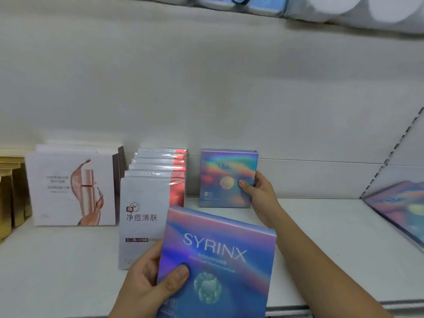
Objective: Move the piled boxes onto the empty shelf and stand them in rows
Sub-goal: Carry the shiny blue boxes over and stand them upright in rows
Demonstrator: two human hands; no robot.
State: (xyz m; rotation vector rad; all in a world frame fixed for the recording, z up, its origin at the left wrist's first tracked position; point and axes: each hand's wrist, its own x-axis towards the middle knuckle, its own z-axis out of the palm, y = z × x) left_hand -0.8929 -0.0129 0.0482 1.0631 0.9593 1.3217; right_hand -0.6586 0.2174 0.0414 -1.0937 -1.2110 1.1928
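A holographic blue-pink box point(226, 177) stands upright against the back wall of the white shelf point(321, 237). My right hand point(257, 191) grips its right edge, thumb on the front face. Near the shelf's front edge my left hand point(151, 278) holds a second blue-pink box point(218, 260) marked SYRINX, tilted, with the thumb pressed on its front. More of the same boxes point(399, 207) lie piled flat at the far right, partly cut off by the frame.
Left of the standing box runs a row of white-and-red wrapped boxes point(146, 216), then a row of white boxes with a pink bottle picture point(73, 191), and gold boxes point(11, 196) at the far left. An upper shelf holds white rolls point(344, 8).
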